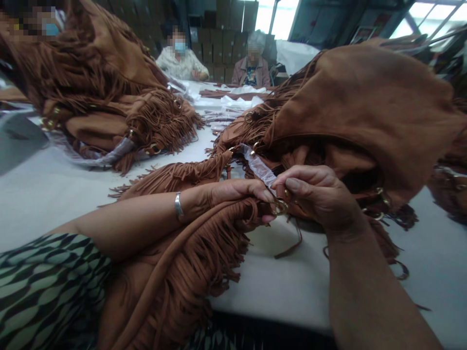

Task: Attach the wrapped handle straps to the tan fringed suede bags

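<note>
A brown fringed bag (204,253) lies across my lap and the table edge, its corner raised at the centre. My left hand (241,192) is closed on that corner, beside a gold metal ring (280,206). From the right, my right hand (315,192) pinches a short brown strap end (282,191) just above the ring. A strap wrapped in clear plastic (260,167) runs from behind my right hand's fingertips up to gold hardware on the bags behind. The fingers hide part of the join between strap end and ring.
Brown fringed bags are heaped at the left (98,121) and right (361,107) on the white table (292,282). A thin brown strip (290,250) lies near the front. Two people (180,63) sit across the table; another is partly visible at upper left.
</note>
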The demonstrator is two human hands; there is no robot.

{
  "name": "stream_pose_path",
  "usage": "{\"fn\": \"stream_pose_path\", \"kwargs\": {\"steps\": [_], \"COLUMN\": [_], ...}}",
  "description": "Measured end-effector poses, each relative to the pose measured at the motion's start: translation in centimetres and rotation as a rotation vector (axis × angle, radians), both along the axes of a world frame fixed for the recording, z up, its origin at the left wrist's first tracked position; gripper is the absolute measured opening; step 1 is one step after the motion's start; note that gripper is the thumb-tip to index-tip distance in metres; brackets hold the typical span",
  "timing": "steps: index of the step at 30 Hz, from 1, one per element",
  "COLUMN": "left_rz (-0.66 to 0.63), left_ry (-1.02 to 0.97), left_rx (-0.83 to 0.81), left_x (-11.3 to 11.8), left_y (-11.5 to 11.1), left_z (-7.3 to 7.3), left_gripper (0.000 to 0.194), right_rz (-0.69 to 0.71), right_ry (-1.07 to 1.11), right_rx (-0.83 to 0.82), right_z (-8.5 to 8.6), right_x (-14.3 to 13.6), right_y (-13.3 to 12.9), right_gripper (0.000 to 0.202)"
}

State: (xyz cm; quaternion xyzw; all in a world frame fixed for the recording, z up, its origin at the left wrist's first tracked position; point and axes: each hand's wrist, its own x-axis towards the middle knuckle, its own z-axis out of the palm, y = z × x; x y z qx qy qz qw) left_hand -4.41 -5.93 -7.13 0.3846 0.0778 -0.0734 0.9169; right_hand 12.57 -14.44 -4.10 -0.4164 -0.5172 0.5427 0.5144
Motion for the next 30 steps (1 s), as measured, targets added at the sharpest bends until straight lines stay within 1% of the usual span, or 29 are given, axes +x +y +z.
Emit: {"fn": "stream_pose_path", "kwargs": {"steps": [2,6,10,12,15,21,23,26,30], "left_rz": [-0.002,-0.002,-0.016,-0.036,-0.031,-0.002,-0.001,-0.033,-0.035], "left_ry": [0.019,0.077,0.057,0.051,0.042,0.007,0.018,0.019,0.055], "left_rx": [0.001,-0.003,-0.009,-0.004,0.007,0.067,0.056,0.032,0.101], "left_x": [0.1,0.4,0.5,0.6,0.6,0.3,0.3,0.4,0.8], "left_y": [0.0,-0.4,-0.9,-1.1,-1.1,-1.1,-1.2,-1.2,-1.3], "left_z": [-0.3,-0.6,-0.6,-0.6,-0.7,-0.9,-0.8,-0.9,-1.0], "left_gripper": [0.024,0.026,0.025,0.026,0.028,0.025,0.025,0.026,0.025], "right_rz": [0.032,0.086,0.098,0.11,0.123,0.05,0.048,0.048,0.067], "right_ry": [-0.009,-0.032,-0.007,0.0,-0.019,-0.119,-0.151,-0.191,-0.379], "right_rx": [-0.027,-0.015,0.001,0.003,0.014,0.078,0.101,0.083,0.052], "right_z": [0.0,-0.3,-0.6,-0.8,-0.7,-0.1,0.2,0.8,2.1], "right_x": [0.3,0.6,0.6,0.6,0.6,0.9,1.1,1.2,0.9], "right_y": [0.0,0.2,0.3,0.3,0.2,-0.4,-0.6,-0.9,-1.7], "right_gripper": [0.014,0.016,0.019,0.019,0.017,0.01,0.009,0.01,0.01]}}
